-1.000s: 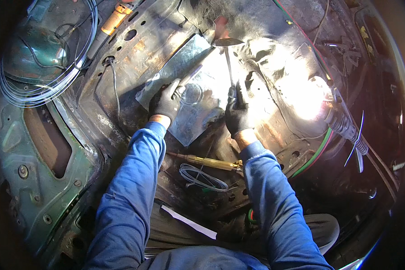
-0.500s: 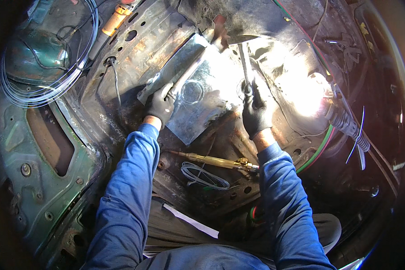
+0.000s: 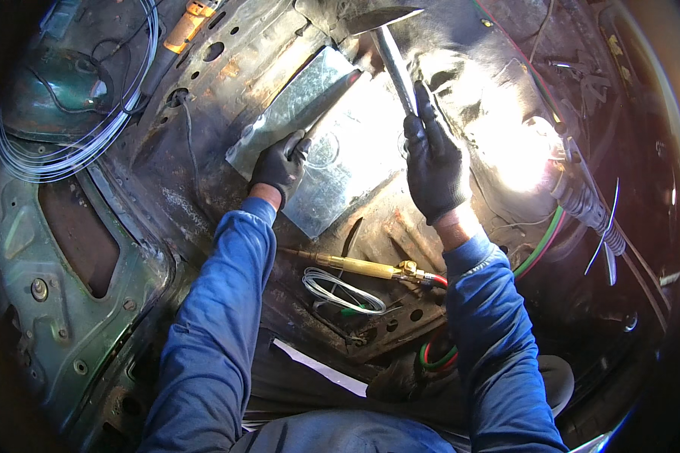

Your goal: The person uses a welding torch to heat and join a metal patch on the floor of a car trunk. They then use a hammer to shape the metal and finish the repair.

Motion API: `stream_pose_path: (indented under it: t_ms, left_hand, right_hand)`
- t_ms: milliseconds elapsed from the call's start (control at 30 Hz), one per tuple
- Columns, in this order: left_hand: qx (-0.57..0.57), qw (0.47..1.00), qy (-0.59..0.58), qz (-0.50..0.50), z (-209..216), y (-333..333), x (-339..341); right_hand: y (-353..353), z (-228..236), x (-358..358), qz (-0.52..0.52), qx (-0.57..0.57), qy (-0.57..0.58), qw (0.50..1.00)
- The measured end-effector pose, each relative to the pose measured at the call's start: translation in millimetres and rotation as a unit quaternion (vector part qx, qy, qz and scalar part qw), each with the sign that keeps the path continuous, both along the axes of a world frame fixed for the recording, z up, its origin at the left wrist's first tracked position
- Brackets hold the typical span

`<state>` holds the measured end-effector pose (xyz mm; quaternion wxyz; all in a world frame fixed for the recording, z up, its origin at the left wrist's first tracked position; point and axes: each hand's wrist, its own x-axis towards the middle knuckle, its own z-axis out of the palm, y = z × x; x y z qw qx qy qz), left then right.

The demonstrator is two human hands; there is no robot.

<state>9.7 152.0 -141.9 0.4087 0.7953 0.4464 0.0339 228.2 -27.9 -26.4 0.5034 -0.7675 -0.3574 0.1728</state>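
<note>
My right hand [image 3: 438, 162], in a dark glove, is closed around the handle of a hammer [image 3: 393, 64]. The hammer's long, pointed head is at the top of the view, beyond the sheet metal. My left hand [image 3: 281, 162], also gloved, grips a straight metal bar [image 3: 334, 102] that slants up and right across the sheet. Beneath the bar lies a shiny sheet metal piece [image 3: 313, 204] with a round mark on it. Glare washes out the sheet's right part, so whether the bar's far end touches it I cannot tell.
A brass torch [image 3: 366, 266] with hoses lies nearer me, beside a small wire coil [image 3: 340, 293]. At right a bright work lamp [image 3: 536, 155] shines. A big wire coil [image 3: 68, 162] and an orange-bodied tool [image 3: 189, 29] are at left on the rusty car body [image 3: 181, 151].
The hammer has lifted away toward the top, its head moving up and left. My right hand has turned more open to view. My left hand and the bar have shifted slightly right.
</note>
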Motion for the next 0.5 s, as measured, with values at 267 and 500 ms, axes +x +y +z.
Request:
stream_pose_path:
  t_ms: [267, 500]
  left_hand:
    - [0.012, 0.999, 0.041, -0.015, 16.5, -8.9, 17.7]
    - [0.043, 0.997, 0.046, -0.036, 23.1, -7.1, 6.3]
  right_hand:
    - [-21.2, -64.1, 20.3, 0.041, -0.123, 0.103, 0.986]
    - [-13.3, -49.6, 5.9, 0.008, -0.114, 0.013, 0.993]
